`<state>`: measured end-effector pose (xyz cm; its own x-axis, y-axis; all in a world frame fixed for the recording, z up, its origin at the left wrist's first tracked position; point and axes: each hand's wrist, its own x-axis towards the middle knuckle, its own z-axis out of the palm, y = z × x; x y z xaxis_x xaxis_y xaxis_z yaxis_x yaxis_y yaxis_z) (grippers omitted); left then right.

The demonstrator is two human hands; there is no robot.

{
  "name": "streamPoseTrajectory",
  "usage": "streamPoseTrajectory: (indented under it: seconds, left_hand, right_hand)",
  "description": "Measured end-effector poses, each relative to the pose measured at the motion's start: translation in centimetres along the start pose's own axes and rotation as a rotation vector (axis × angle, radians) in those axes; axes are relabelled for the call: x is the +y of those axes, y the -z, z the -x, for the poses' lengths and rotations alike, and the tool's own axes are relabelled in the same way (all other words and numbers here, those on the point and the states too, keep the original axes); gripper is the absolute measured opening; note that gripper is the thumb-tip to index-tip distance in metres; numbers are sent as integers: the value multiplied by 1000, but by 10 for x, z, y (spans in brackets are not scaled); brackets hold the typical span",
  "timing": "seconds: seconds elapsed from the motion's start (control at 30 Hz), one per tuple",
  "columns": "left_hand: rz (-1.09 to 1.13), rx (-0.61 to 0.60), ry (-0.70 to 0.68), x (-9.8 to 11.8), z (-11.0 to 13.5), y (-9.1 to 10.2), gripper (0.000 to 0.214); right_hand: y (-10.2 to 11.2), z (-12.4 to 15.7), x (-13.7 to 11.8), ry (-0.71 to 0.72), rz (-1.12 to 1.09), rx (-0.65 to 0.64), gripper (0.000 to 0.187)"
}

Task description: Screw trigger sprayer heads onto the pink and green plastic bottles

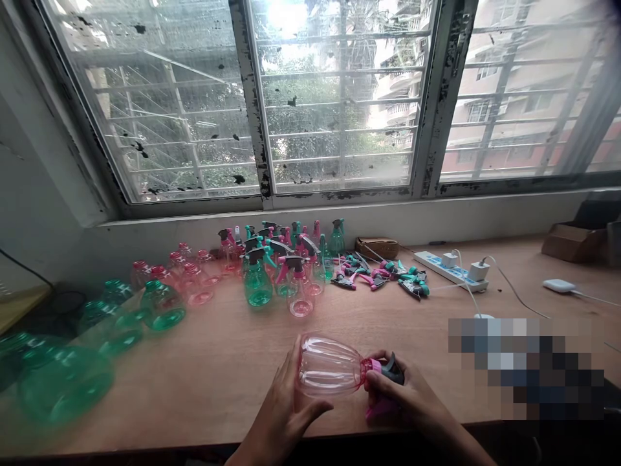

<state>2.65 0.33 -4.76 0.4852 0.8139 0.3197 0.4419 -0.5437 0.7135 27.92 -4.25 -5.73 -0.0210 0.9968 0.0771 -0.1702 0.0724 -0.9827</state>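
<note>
A clear pink spray bottle (330, 366) lies on its side in the air between my hands, above the front edge of the table. My left hand (286, 395) cups its base, fingers behind it and thumb stretched out below. At the neck, my right hand (395, 388) grips the pink collar and the dark grey spray head (392, 370), which sits on the bottle's mouth. Part of a pink trigger (383, 409) shows under the right hand. Whether the collar is screwed tight cannot be made out.
Finished-looking pink and green spray bottles (258, 285) stand by the window wall. Loose spray heads (373, 275) lie beside them. Open-necked bottles (162, 304) fill the left side. A power strip (449, 268) with cables and a cardboard box (572, 239) are at right.
</note>
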Motion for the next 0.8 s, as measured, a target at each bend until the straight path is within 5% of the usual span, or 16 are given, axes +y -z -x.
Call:
streamPoseTrajectory:
  seconds: [0.8]
  left_hand:
    - [-3, 46, -25, -8, 0, -5, 94]
  right_hand:
    - [2, -3, 3, 11, -5, 35, 41]
